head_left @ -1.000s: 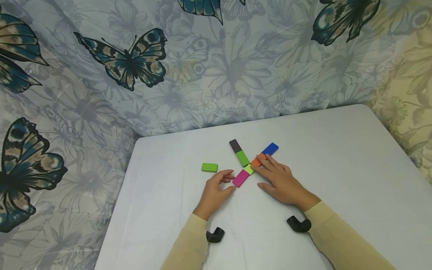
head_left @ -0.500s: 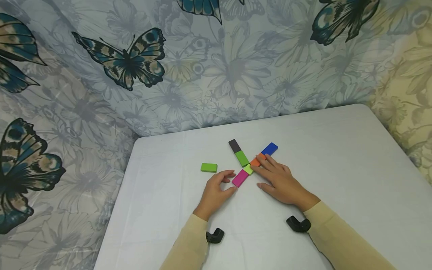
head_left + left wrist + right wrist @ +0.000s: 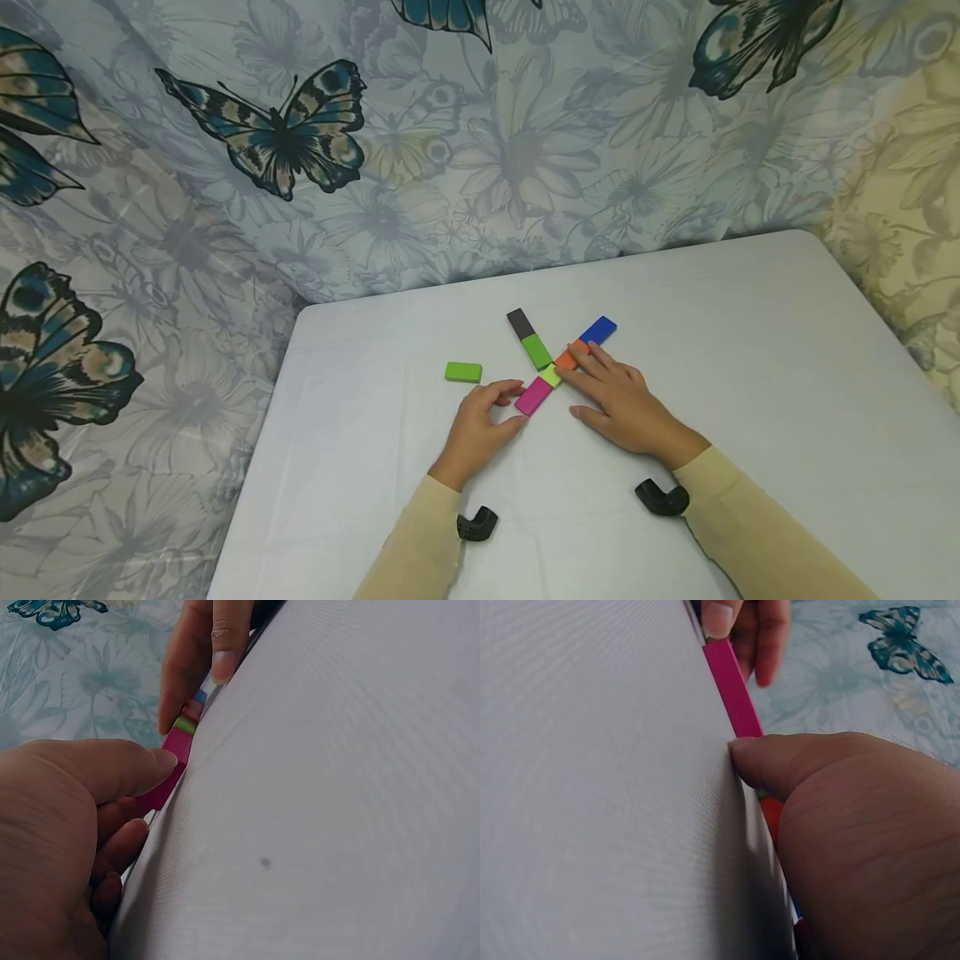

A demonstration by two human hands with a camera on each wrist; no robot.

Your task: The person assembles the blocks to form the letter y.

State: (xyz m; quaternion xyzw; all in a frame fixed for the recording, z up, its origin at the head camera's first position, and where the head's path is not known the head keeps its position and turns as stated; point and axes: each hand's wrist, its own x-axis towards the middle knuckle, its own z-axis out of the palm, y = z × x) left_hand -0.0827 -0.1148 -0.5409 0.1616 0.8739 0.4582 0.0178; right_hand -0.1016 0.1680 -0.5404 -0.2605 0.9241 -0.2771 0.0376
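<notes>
Pink block (image 3: 534, 395) flat on the white table (image 3: 750, 367), pinched at its near end between thumb and curled fingers of the left hand (image 3: 477, 425), at the seven o'clock arm of a cross of blocks. Right hand (image 3: 618, 398) laid flat with fingers straight and together, tips on the orange block (image 3: 566, 359) and beside the pale green centre block (image 3: 553, 375) (blue block (image 3: 599, 330) beyond, at two o'clock). Green block (image 3: 537, 351) and dark block (image 3: 521, 322) toward eleven o'clock, a loose green block (image 3: 462, 372) apart at nine.
</notes>
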